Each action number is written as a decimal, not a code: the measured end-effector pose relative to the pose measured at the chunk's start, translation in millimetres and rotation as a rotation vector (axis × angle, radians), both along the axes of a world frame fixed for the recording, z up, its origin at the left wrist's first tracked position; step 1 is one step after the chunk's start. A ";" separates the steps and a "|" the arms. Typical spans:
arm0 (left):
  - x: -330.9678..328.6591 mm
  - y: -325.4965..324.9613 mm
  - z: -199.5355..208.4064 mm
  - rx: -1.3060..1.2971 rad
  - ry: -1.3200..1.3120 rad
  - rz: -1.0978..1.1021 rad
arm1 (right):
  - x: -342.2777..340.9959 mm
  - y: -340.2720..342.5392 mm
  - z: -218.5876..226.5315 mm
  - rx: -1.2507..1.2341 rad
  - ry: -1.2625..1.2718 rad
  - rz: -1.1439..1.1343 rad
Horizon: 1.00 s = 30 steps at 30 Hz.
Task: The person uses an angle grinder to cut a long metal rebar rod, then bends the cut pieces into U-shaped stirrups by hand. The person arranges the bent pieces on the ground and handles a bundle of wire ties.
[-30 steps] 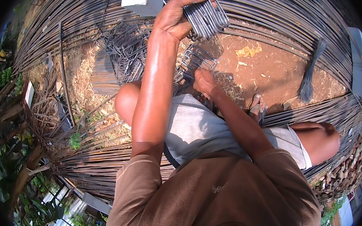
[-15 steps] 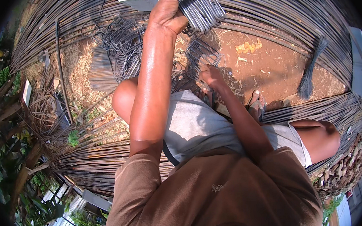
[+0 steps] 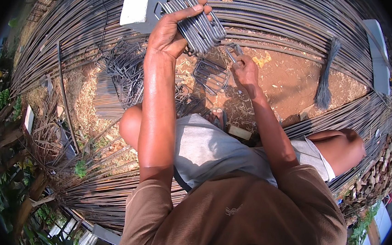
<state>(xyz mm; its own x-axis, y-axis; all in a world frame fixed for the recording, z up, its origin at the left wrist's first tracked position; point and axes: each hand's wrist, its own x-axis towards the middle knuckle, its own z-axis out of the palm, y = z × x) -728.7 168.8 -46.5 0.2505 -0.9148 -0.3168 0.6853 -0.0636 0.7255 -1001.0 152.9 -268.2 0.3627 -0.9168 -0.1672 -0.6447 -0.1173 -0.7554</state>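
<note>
Rods (image 3: 284,16) cropped at edges, left grip (image 3: 166,35) around steel frames (image 3: 199,34), right grip (image 3: 246,71) on metal loop (image 3: 232,55), lower end hidden

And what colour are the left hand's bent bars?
The bent bars are metallic grey, best seen in the head view.

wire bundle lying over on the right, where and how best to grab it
Probably just above the middle of the wire bundle, coming from the left with the right hand once that's free: the strands run narrower there, while the lower end spreads wider, and reddish soil lies on that side.
</note>
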 end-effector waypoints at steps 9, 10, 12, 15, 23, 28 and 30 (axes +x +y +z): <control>-9.3 -3.7 -3.1 0.011 -0.044 -0.002 | -16.7 15.9 -43.1 0.325 -0.368 -0.423; -10.0 -2.2 -1.4 0.036 -0.055 0.005 | -16.8 10.7 -16.4 0.476 -0.530 -0.540; -10.5 -3.9 0.0 0.070 -0.076 0.007 | -28.8 -9.3 34.0 0.540 -0.670 -0.454; -15.0 -10.6 1.7 0.078 -0.049 -0.053 | -41.8 -41.9 92.2 0.578 -0.860 -0.366; -31.2 -14.4 17.3 0.108 -0.048 -0.121 | -15.7 -67.9 209.2 0.397 -0.999 -0.215; -35.7 -14.4 10.5 0.131 -0.065 -0.139 | 14.2 -55.1 226.7 0.255 -0.860 -0.193; -40.4 -14.8 7.4 0.128 -0.060 -0.139 | 30.8 -46.7 228.3 0.206 -0.797 -0.162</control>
<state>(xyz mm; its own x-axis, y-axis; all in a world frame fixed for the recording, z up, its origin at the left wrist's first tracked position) -769.2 153.9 -39.1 0.1467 -0.8949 -0.4214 0.6195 -0.2490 0.7445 -970.2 106.2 -39.9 0.3095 -0.9469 -0.0870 0.0942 0.1215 -0.9881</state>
